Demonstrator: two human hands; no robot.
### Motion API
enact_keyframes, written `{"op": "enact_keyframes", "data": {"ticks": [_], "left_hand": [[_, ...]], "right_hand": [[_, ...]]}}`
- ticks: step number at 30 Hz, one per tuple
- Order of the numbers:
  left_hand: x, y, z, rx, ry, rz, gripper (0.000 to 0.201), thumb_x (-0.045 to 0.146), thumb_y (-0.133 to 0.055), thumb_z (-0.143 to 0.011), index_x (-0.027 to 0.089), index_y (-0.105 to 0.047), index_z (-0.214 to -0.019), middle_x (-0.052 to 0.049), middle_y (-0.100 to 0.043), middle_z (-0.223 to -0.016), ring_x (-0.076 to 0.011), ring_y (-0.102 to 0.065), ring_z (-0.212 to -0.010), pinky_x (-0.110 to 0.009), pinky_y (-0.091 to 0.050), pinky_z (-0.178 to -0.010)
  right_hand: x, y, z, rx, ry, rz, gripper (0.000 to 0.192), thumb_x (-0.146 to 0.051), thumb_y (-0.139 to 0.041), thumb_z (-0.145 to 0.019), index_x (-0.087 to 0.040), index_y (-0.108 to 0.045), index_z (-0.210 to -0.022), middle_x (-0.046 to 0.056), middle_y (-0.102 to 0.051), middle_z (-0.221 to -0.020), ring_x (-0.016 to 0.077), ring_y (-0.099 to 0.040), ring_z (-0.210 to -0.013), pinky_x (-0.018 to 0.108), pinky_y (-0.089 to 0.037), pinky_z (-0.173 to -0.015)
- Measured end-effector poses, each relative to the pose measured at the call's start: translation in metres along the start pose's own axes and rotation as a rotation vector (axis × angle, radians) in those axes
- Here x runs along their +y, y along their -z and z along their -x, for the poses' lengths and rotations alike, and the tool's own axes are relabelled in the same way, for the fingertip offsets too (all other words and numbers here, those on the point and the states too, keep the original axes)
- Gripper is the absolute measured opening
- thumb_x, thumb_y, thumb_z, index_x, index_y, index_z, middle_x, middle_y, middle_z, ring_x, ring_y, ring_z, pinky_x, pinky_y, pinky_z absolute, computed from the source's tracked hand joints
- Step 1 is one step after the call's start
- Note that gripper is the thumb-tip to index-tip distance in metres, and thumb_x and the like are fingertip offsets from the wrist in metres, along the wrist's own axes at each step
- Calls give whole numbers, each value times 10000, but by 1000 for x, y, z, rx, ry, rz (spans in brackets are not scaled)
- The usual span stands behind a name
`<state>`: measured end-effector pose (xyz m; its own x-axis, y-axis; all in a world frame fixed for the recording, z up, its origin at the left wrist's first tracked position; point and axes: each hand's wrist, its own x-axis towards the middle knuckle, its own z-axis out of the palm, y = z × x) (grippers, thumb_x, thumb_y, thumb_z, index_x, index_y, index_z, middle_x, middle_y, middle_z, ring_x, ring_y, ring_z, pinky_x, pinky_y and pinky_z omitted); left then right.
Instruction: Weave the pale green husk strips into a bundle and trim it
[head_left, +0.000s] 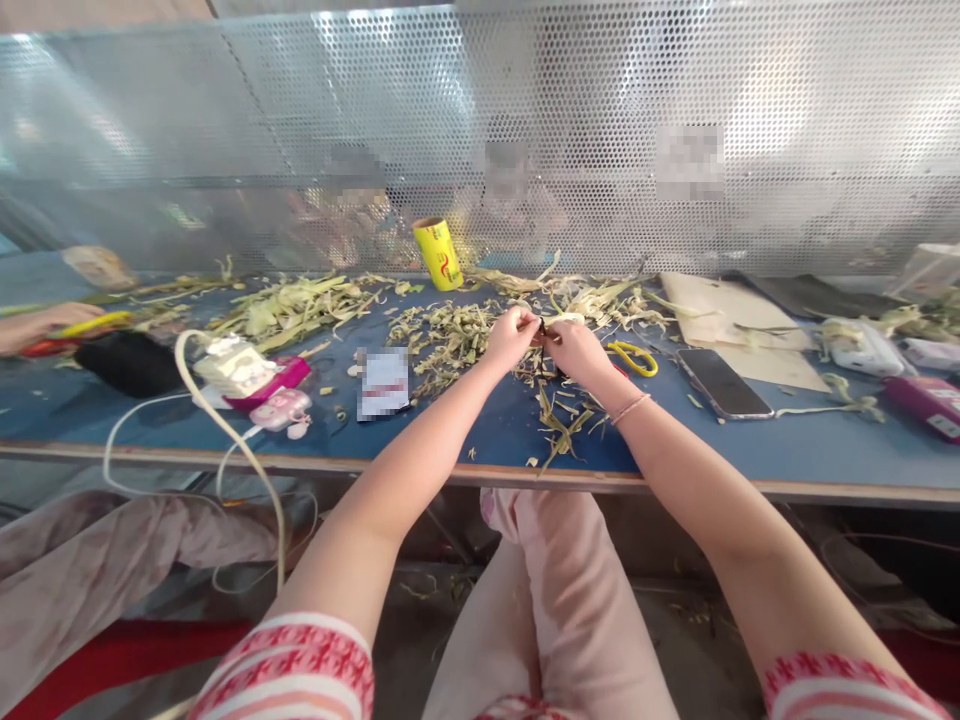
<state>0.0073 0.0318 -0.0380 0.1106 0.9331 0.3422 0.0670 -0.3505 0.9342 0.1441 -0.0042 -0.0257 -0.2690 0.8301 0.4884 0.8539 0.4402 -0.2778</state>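
1. Near the table's front edge (825,470), loose green strips (559,425) lie on the blue top.
2. Above them, the left hand (512,338) and right hand (574,350) meet, fingers pinched on a small dark piece (542,330) held between them.
3. Just right lie yellow scissors (634,357) and a phone (722,383).
4. Farther back stands a yellow roll (438,253), tilted, among heaps of husks (300,305).

A small dark strip (542,332) is pinched between the fingertips of the left hand (512,338) and the right hand (574,350), held just above the blue table (787,450). It is thin, short and nearly upright; its finer detail cannot be made out.
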Motion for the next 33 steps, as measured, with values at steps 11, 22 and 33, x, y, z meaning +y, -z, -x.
{"op": "enact_keyframes", "data": {"ticks": [11,22,33], "left_hand": [[10,4,0,58,126,179,121,170,-502,-855,183,-421,-766,30,-562,-683,-99,-607,-653,-277,-544,-661],[8,13,-6,152,138,130,100,191,-513,-826,192,-429,-772,17,-569,-736,-104,-612,-665,-247,-512,-624],[10,27,-8,78,223,355,177,207,-681,-722,155,-513,-706,20,-578,-650,-54,-562,-572,-218,-502,-637]], "right_hand": [[0,-3,-2,10,-3,-145,179,-155,-454,-792,-181,-581,-669,59,-598,-686,170,-487,-648,288,-339,-634],[2,3,-2,45,4,-149,189,-187,-444,-776,-192,-555,-623,49,-584,-659,164,-467,-635,289,-352,-647],[14,0,-3,26,60,-202,188,-138,-446,-752,-191,-485,-577,29,-548,-646,139,-472,-661,251,-360,-669]]}}
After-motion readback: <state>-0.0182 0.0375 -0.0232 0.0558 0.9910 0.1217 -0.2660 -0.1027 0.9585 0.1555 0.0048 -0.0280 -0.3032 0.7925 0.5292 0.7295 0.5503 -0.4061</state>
